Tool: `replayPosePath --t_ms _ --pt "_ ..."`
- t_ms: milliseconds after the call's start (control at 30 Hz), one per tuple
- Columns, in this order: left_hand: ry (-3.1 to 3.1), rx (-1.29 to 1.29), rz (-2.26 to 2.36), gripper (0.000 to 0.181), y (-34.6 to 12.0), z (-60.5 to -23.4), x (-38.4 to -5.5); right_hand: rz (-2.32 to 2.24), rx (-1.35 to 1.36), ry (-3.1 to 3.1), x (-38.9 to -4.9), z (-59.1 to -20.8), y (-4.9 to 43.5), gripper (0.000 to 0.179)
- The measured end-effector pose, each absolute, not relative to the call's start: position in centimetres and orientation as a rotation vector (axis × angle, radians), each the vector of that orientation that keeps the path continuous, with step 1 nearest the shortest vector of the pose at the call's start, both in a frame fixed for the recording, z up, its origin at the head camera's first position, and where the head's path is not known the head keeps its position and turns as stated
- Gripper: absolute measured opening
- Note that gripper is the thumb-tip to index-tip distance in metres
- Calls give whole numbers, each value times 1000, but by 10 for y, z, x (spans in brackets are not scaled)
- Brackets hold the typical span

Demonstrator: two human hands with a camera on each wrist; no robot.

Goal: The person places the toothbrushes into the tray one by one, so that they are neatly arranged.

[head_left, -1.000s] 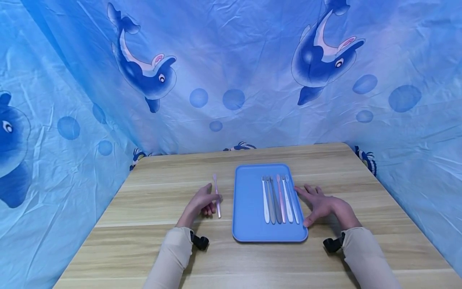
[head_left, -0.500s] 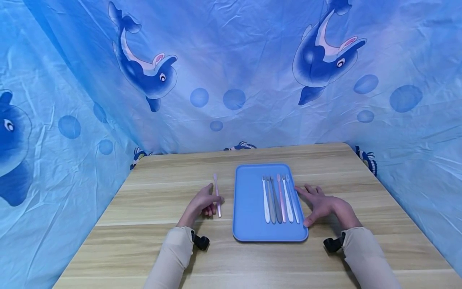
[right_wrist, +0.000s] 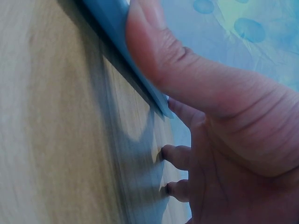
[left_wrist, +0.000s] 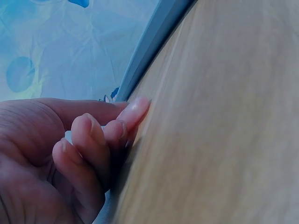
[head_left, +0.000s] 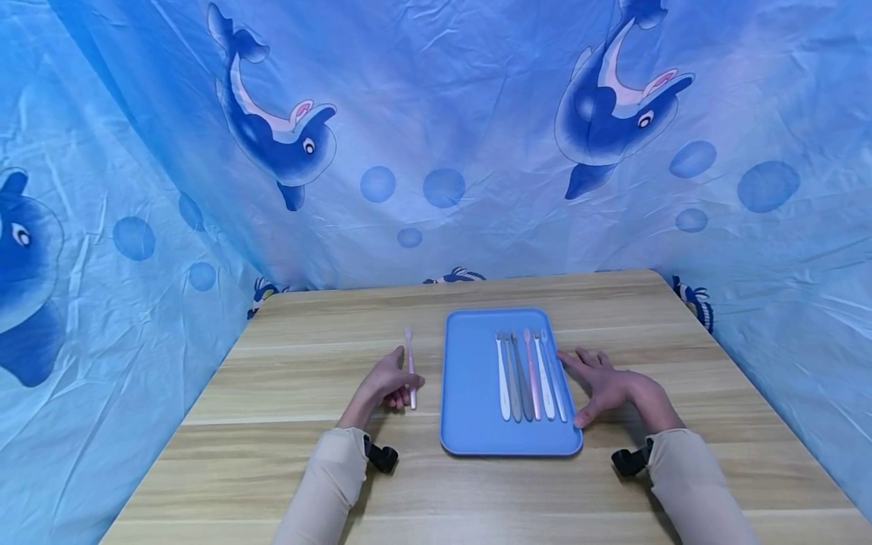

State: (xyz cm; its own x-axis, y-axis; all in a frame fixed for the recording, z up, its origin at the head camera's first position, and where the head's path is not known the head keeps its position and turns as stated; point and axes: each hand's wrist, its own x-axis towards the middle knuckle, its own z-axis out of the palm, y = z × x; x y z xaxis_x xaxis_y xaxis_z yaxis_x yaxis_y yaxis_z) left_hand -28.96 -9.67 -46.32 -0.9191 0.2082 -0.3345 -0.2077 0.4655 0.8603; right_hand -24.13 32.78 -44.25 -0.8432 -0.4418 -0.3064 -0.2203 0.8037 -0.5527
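Note:
My left hand [head_left: 383, 382] is on the table left of the tray, its fingers curled around the handle of a pink toothbrush [head_left: 409, 350], thumb across it. The brush head points away from me. In the left wrist view, a pale bit of the handle [left_wrist: 68, 136] shows between the curled fingers; the rest is hidden. My right hand [head_left: 608, 386] lies spread at the right edge of a blue tray [head_left: 470, 378], thumb on its near corner and index finger at its side. Several toothbrushes [head_left: 523, 378] in white, grey, dark grey, pink and blue lie side by side in the tray.
A wood-grain table [head_left: 272, 454] carries everything. Blue curtains [head_left: 436, 113] printed with dolphins hang behind it and along the sides. Each wrist wears a small black camera mount [head_left: 383, 456].
My left thumb has slid slightly right and toward me over the toothbrush, which has barely shifted. The right hand and the tray stay in place.

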Motion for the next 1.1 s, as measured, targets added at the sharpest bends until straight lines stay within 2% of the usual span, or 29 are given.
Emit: replayPosePath --t_ms 767,1100 --pt "2410 59 1381 92 -94 -467 -292 -708 -515 2573 -241 -444 330 133" --pt "2335 67 1459 93 -97 -469 -294 -698 -504 2577 -241 -445 329 133"
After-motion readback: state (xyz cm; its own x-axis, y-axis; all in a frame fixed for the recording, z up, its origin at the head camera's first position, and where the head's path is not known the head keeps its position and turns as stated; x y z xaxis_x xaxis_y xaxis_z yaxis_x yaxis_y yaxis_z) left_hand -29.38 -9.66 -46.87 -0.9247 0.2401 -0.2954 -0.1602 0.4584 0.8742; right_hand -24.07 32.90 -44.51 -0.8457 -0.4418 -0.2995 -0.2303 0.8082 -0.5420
